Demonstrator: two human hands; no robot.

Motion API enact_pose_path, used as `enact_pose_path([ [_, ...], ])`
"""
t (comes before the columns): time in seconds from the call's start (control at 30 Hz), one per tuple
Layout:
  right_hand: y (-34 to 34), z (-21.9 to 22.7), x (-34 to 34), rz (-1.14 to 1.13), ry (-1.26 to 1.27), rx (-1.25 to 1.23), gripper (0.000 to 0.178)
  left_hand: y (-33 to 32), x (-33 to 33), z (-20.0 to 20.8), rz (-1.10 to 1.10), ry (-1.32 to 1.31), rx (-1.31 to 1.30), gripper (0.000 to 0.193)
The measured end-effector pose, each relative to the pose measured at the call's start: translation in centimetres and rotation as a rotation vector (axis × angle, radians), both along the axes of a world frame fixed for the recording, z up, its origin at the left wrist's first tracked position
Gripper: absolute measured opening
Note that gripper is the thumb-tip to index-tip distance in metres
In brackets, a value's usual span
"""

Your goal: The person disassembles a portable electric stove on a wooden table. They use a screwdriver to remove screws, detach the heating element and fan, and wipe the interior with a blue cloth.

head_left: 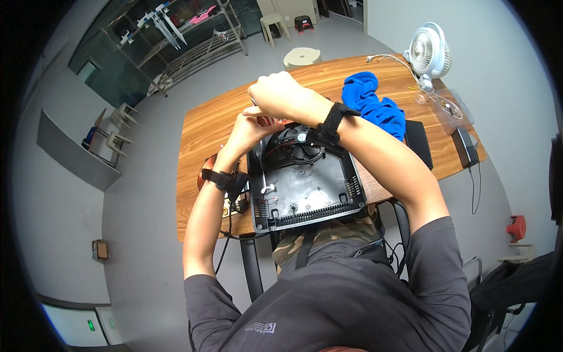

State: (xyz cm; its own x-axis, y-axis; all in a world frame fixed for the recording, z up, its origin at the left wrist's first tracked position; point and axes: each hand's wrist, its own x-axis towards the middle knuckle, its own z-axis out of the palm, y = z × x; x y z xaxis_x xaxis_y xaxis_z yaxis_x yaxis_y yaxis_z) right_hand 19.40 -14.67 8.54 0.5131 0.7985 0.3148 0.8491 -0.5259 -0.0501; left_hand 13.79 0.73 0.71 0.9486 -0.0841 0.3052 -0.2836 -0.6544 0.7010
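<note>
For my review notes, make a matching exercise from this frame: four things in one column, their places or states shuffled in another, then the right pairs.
Things:
A. black fan
B. blue cloth
C. white desk fan
D. round-topped cream stool

Places or states:
1. standing on the floor just past the far edge of the wooden table
2. set inside the open black housing, toward its far end
3. upright at the table's far right corner
4. lying crumpled on the table

Pairs: A-2, B-4, C-3, D-1
</note>
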Motion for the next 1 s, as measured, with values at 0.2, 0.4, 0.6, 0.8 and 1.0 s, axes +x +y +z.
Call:
enact_pose_path([
  [0.2,-1.0,-0.1,0.9,0.054,0.158,-0.022,0.041,1.5,0.6,0.9,-0.152,0.135,0.083,0.020],
  [0.4,-1.4,0.5,-0.2,0.073,0.254,0.051,0.037,1.3,-0.2,1.5,-0.129,0.192,0.028,0.025],
  [0.6,0.0,-0.6,0.0,-0.121,0.076,0.019,0.034,0.5,0.0,1.0,-0.050,0.106,0.014,0.023],
  [0.8,-1.4,0.9,-0.3,0.121,0.306,-0.004,0.037,2.5,0.6,0.2,-0.133,0.158,0.002,0.032],
  [1.0,-0.3,0.2,-0.8,-0.089,0.206,0.060,0.055,1.6,-0.2,1.0,-0.071,0.125,0.036,0.029],
])
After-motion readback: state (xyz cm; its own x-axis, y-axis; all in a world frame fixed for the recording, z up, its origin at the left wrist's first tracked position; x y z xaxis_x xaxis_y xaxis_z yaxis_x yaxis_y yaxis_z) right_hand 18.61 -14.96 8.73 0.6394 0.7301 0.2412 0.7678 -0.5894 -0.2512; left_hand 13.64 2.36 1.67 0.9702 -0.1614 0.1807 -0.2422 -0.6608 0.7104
